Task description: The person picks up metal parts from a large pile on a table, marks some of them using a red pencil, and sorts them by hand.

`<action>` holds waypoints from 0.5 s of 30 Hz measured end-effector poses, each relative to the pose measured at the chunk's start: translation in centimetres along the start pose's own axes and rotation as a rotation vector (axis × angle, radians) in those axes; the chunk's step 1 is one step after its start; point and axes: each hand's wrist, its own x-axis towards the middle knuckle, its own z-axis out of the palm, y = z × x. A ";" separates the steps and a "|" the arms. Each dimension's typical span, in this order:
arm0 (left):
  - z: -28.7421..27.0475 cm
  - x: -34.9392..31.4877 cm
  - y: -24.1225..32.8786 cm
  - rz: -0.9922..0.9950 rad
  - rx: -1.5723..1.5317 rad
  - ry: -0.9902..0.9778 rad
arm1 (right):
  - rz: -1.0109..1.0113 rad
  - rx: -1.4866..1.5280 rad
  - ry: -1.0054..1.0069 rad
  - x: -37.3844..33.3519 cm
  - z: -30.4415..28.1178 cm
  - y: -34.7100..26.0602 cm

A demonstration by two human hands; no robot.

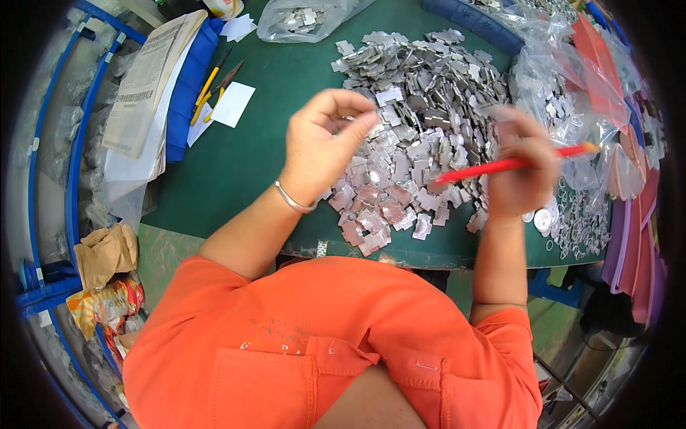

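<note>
My left hand, with a bangle at the wrist, is over the left side of a large heap of flat grey metal pieces. Its thumb and forefinger are pinched together, and whatever sits between them is too small to make out. My right hand is smeared by motion at the heap's right side. Its fingers are closed around a slim red pen-like tool, which slants down to the left above the pieces and has an orange end at the right. Shinier notched metal pieces spread toward the table's near edge.
Small metal rings lie at the right. Behind them is a clear plastic bag of parts. Another bag stands at the back. Yellow-handled tools, white cards and a blue bin with newspapers are on the left.
</note>
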 end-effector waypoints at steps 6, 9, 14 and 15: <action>-1.6 1.8 0.0 0.131 0.779 -0.339 | 0.265 -0.754 0.097 3.6 -7.1 2.8; -1.5 1.7 -2.8 0.237 0.962 -0.355 | 0.259 -0.458 -0.061 1.8 -2.8 1.0; -1.5 3.2 -1.9 0.006 0.743 -0.384 | 0.459 -0.127 -0.362 -0.4 0.7 -2.7; -1.2 2.9 -1.2 -0.076 0.628 -0.350 | 0.535 -0.023 -0.366 -1.0 1.2 -3.1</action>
